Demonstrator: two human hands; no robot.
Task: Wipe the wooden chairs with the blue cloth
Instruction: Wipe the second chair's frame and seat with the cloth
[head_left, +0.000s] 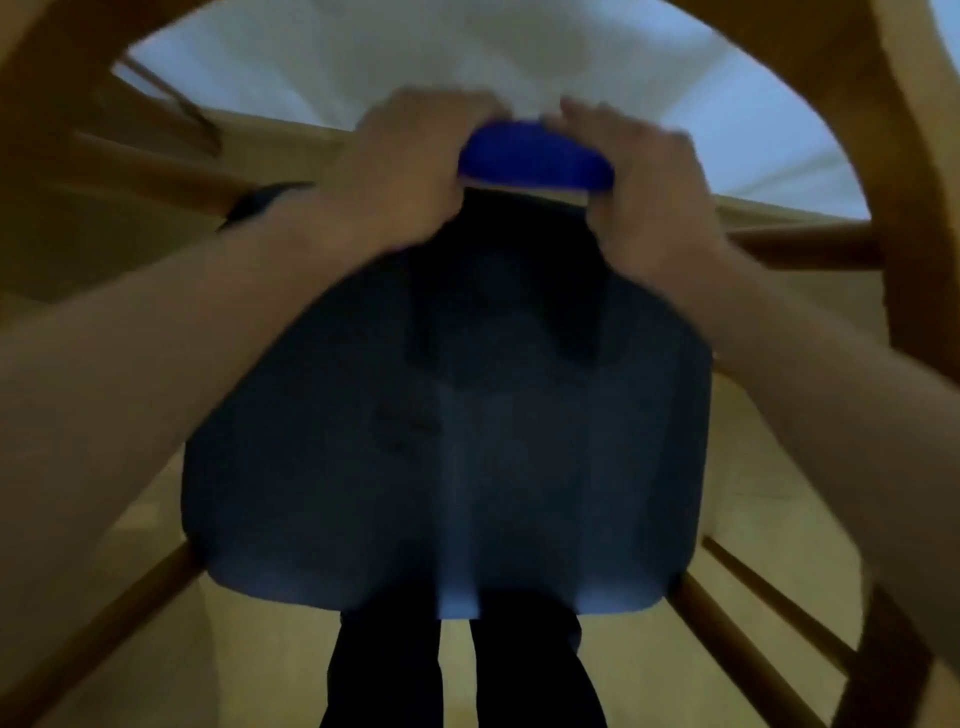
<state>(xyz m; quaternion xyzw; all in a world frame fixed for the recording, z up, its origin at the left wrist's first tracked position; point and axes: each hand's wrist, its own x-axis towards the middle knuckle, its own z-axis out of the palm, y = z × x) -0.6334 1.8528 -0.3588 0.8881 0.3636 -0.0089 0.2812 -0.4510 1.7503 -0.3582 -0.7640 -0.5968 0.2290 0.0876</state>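
Observation:
The view is blurred by motion. I hold the blue cloth (447, 441) up in front of me with both hands, and it hangs down as a wide dark sheet. Its bunched top edge shows bright blue between my hands. My left hand (410, 166) grips the top left of the cloth with curled fingers; a dark band sits on that wrist. The top right is gripped by my right hand (644, 187). One wooden chair (883, 130) frames the right side. A second wooden chair (130, 171) shows its rungs at the left.
A white surface (519, 47) lies beyond my hands at the top. Light wood floor (291, 665) runs below. My dark trouser legs (384, 675) show under the cloth. Chair rungs (753, 639) cross the lower right and lower left corners.

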